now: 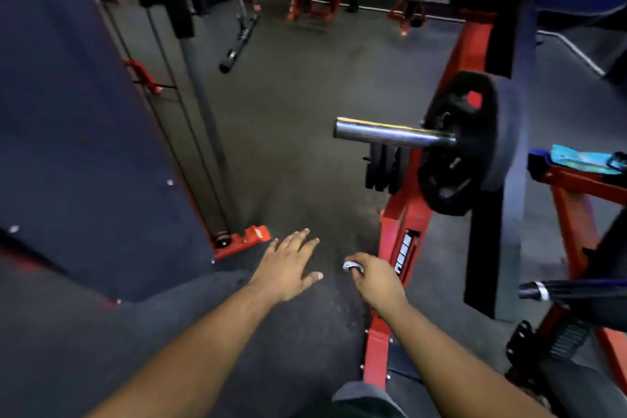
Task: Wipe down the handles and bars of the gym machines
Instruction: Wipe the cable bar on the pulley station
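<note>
We see left hand (288, 265) spread flat, holding nothing, left of the red frame (403, 214); right hand (376, 276) curled round something small, white, mostly hidden.

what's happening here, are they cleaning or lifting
A person stands between gym machines with both arms stretched out. The left hand is open and holds nothing. The right hand is curled round something small and white, too blurred to identify. Neither hand touches the chrome bar or its weight plate.
</note>
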A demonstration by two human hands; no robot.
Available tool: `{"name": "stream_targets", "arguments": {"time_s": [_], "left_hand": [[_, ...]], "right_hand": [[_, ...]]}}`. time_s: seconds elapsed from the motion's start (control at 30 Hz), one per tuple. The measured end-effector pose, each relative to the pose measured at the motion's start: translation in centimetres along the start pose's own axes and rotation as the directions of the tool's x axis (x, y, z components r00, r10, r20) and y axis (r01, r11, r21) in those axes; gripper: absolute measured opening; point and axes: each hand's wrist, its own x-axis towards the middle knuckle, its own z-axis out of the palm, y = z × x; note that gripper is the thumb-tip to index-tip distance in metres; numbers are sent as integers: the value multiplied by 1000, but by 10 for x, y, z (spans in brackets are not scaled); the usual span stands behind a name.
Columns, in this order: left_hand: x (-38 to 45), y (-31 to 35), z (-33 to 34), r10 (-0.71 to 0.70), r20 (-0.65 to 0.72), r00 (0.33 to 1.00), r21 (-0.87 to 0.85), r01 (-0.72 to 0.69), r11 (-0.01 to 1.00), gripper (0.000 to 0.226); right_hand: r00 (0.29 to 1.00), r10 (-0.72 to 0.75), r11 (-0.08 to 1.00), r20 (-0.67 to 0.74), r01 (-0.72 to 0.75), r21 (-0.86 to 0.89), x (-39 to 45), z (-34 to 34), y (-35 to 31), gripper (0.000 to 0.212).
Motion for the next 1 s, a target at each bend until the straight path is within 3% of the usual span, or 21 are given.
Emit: {"name": "stream_targets", "arguments": {"time_s": [0.13, 0.4, 0.77, 1.0], "left_hand": [[-15, -51, -32, -106, -36, 994, -43, 105, 994, 80], [23, -140, -117, -241, -181, 953, -73, 232, 970, 82], [181, -222, -235, -238, -343, 909, 45, 268, 962, 82], [286, -262, -274, -263, -380, 887, 51, 304, 951, 82]], "right_hand": [[994, -101, 995, 43, 101, -16, 42, 18, -61, 22], [968, -252, 968, -17, 252, 0, 160, -3, -172, 24], [934, -317, 948, -164, 314, -43, 363, -57, -270, 23], [929, -329, 944, -167, 318, -93, 480, -88, -286, 24]]}}
